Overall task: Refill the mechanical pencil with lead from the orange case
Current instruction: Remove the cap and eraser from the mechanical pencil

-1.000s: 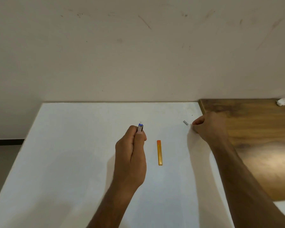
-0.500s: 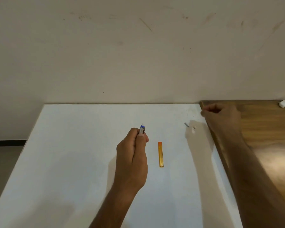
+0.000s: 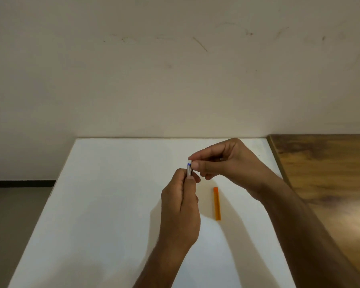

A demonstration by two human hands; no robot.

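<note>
Pencil first: you have one mechanical pencil [image 3: 189, 169], and it stands almost upright in your left hand [image 3: 180, 213], above the middle of the white table [image 3: 104, 204]. Your left hand is closed around the lower barrel, so only the grey upper part with a blue ring and a white tip shows above your fingers. Your right hand [image 3: 232, 163] comes from the right side, and its thumb and index finger are pinched together on the white top end of the pencil; the other fingers are curled loosely under it. Whether this white end is a cap or an eraser, I cannot tell.

One orange case [image 3: 217, 203] lies flat on the table, just to the right of your left hand and under your right wrist. Neither hand touches it. It lies lengthwise, pointing away from you.

On the right, one brown wooden surface [image 3: 324, 171] joins the edge of the white table.
</note>
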